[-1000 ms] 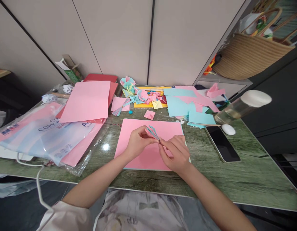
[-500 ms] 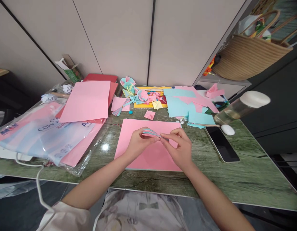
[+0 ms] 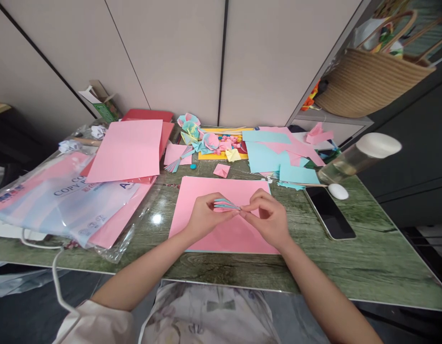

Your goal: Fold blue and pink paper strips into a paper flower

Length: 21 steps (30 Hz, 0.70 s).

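Between my two hands is a small bundle of pink and blue paper strips, its strips fanning out toward the left. My left hand is closed around the fanned part, thumb along its lower side. With thumb and index finger, my right hand pinches the narrow gathered end. Both hands are above a stack of pink paper sheets, with blue edges showing beneath. Just behind the stack lies a small folded pink paper square. A similar tied strip bundle rests on a pink square farther back.
Folded paper flowers and a yellow tray of small colored pieces stand at the back. Plastic-wrapped paper covers the left. Blue paper scraps, a phone, a white egg-shaped object and a bottle are on the right.
The strip bundle and both hands have shifted very slightly right and down. My right fingers have curled more at the gathered end. Both hands keep hold of the bundle.
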{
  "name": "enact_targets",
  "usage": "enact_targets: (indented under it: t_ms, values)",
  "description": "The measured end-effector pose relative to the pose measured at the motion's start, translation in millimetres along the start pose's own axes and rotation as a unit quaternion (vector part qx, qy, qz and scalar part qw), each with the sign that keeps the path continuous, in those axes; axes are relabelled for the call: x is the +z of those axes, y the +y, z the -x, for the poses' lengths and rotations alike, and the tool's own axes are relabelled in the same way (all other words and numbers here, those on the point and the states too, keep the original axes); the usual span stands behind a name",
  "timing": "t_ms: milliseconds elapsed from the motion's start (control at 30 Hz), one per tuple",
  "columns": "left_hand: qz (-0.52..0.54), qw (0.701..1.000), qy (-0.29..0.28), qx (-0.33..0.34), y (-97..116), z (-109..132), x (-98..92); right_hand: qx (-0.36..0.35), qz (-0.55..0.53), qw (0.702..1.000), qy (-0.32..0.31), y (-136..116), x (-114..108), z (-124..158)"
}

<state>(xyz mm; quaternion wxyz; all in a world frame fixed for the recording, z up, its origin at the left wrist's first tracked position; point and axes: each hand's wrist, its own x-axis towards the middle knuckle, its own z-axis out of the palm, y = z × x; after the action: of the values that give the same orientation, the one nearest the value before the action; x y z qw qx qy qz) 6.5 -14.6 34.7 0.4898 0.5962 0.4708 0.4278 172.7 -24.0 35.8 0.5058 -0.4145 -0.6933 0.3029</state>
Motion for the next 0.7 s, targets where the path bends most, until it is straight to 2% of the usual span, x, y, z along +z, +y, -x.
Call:
enact_targets:
  t_ms: [267, 400, 467, 567, 700]
  values:
    - [0.06, 0.997, 0.014, -0.041, -2, 2, 6.2, -0.065, 0.044, 0.997, 0.024, 6, 5, 3]
    - [0.071, 0.997, 0.012, -0.036, -1, 0, 4.7, -0.054, 0.04, 0.997, 0.033, 7, 6, 4]
    - [0.078, 0.996, -0.007, -0.034, 0, -4, 1.2, -0.023, 0.0, 1.0, 0.014, 7, 5, 2]
    - [0.092, 0.993, -0.063, -0.035, 0, -9, -4.8, 0.065, -0.12, 0.989, -0.059, 7, 2, -3]
    - [0.131, 0.982, -0.13, -0.034, -3, -12, -8.5, 0.211, -0.267, 0.929, -0.144, 10, 1, -7]
